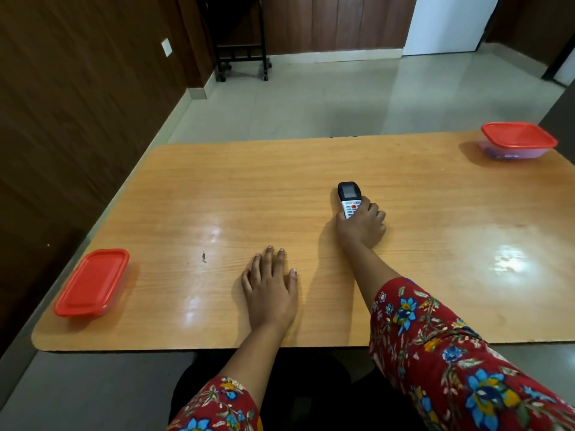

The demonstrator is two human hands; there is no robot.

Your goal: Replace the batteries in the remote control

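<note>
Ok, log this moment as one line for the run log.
step: grasping remote | right hand: grips remote, screen up | left hand: flat on table | red-lidded boxes: near left, far right, closed

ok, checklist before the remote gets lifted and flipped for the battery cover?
1. Grip: right hand curled round remote, ok.
2. Battery cover: remote is screen up, underside hidden, cannot tell.
3. Support: left hand flat on table, holding nothing, ok.
4. Fresh batteries in sight: none visible, not ok.
5. Contents of left box and right box: red lids on, cannot tell.
</note>
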